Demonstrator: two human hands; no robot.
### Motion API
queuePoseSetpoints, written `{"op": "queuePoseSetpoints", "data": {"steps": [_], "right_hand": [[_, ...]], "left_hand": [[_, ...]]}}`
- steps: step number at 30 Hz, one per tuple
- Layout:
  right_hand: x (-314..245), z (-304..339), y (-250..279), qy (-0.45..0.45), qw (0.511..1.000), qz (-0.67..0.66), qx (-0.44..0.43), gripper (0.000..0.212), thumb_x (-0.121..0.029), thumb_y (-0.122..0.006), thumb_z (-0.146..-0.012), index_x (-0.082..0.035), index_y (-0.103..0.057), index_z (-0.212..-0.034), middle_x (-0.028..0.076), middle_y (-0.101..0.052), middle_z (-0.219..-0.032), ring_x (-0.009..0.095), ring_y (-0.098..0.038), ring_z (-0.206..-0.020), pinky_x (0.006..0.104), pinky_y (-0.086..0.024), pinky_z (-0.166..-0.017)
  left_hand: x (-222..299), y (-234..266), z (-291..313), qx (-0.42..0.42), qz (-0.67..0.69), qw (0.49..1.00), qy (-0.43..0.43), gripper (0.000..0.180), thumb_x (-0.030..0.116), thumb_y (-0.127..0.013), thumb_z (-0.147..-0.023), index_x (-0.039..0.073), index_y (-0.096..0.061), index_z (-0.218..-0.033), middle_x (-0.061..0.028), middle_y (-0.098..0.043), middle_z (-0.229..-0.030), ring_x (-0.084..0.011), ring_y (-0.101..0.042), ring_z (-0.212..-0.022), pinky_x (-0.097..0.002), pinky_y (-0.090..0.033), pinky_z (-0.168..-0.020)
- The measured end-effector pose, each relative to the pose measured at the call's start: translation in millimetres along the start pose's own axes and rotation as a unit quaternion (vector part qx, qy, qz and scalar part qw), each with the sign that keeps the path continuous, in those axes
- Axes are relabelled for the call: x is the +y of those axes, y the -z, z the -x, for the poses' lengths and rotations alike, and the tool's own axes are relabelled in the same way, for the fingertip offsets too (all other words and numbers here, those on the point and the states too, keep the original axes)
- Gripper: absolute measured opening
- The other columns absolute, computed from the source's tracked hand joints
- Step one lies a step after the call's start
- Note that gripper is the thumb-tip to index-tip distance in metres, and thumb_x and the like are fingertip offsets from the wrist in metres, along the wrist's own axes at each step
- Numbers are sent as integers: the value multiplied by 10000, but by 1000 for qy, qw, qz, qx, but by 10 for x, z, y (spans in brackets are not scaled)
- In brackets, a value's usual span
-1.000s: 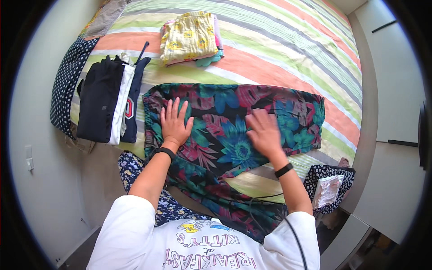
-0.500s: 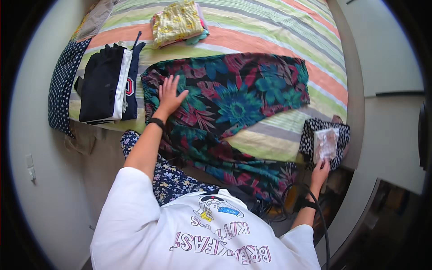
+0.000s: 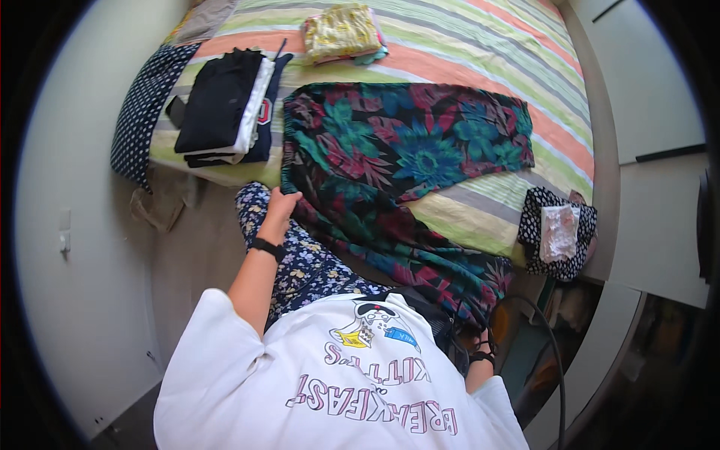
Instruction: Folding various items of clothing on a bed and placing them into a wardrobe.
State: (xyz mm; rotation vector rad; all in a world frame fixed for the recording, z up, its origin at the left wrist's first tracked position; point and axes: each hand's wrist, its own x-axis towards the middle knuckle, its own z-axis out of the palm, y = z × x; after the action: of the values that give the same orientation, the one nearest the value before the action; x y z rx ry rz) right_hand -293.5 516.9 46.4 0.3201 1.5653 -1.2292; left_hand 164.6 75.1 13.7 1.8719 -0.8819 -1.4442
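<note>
Dark floral trousers (image 3: 424, 154) in teal and maroon lie across the edge of the bed. One leg is stretched flat on the bedspread, while the other hangs over the near side toward my lap. My left hand (image 3: 280, 210) is closed on the near corner of their waistband. Low on the right, my right hand (image 3: 484, 343) is beside the hem of the hanging leg, partly covered by cloth and a black cable; its fingers are hidden.
A stack of folded dark and white clothes (image 3: 217, 101) rests at left, with a yellow-topped folded pile (image 3: 339, 36) farther back. On the right corner, a clear packet (image 3: 559, 234) sits on black-and-white patterned cloth (image 3: 534, 225). A black cable (image 3: 551, 341) loops near my right arm.
My left hand has gone from lying flat on the trousers to gripping their waistband corner. My right hand has left the clear packet and come down toward the hanging leg's hem.
</note>
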Motion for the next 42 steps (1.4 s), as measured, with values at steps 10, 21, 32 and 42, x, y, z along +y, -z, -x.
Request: {"op": "queuePoseSetpoints", "data": {"steps": [10, 21, 32, 42], "right_hand": [[-228, -155, 148, -27, 983, -131, -122, 490, -450, -501, -988, -80, -555, -1304, 72, -622, -1215, 243, -598, -1098, 414, -495, -924], [-1266, 237, 156, 297, 954, 49, 2, 238, -181, -567, -979, -48, -574, -1175, 75, -649, -1043, 180, -638, -915, 338, -531, -812], [-1753, 1063, -337, 407, 913, -19, 15, 294, -166, -536, -1001, -74, -544, -1280, 74, -633, -1083, 212, -631, -981, 366, -523, -880], [-1645, 876, -250, 363, 928, -64, 47, 238, -182, -566, -988, -43, -609, -1175, 46, -658, -1015, 171, -641, -921, 332, -526, -829]], "left_hand": [[-53, 97, -168, -48, -155, 987, 14, 493, 32, -737, -716, -98, -553, -1154, -193, -636, -1122, -264, -638, -977, -346, -507, -815], [811, 591, 375, -122, -41, 992, 15, 347, 192, -762, -812, -21, -599, -1031, -70, -668, -805, -162, -646, -618, -302, -538, -571], [744, 1186, 433, -56, 123, 991, 11, 396, 153, -685, -872, 166, -552, -1245, 19, -631, -892, -110, -597, -678, -263, -503, -578], [727, 1373, 480, -163, 208, 964, 36, 189, 130, -588, -935, 111, -630, -1118, 39, -577, -837, -38, -513, -583, -220, -528, -547]]}}
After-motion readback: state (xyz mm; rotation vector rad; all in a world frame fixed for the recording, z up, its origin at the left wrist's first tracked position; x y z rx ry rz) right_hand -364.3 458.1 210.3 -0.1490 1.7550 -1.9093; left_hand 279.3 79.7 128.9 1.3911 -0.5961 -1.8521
